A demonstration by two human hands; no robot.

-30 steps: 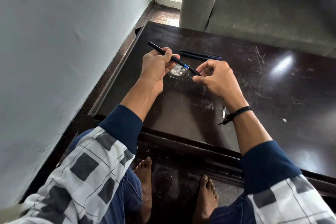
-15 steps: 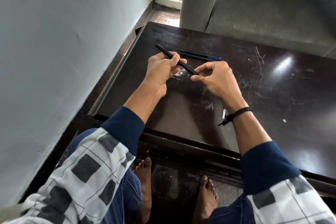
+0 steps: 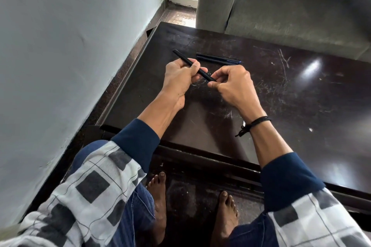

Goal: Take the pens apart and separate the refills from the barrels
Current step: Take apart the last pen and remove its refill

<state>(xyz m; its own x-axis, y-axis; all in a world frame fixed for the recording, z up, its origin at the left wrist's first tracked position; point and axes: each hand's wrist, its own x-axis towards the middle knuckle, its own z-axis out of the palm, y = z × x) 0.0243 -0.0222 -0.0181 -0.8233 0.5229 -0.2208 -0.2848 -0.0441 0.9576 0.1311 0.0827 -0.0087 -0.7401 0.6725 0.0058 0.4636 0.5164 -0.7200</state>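
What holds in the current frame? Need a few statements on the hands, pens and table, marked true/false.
1. The left hand and the right hand both hold one black pen. True.
2. The spare pens are in the right hand. False: they lie on the table, beyond the hands.
3. The left hand grips the black pen's barrel; the right hand pinches its near end. True.
4. The wristband is on the left wrist. False: it is on the right wrist.
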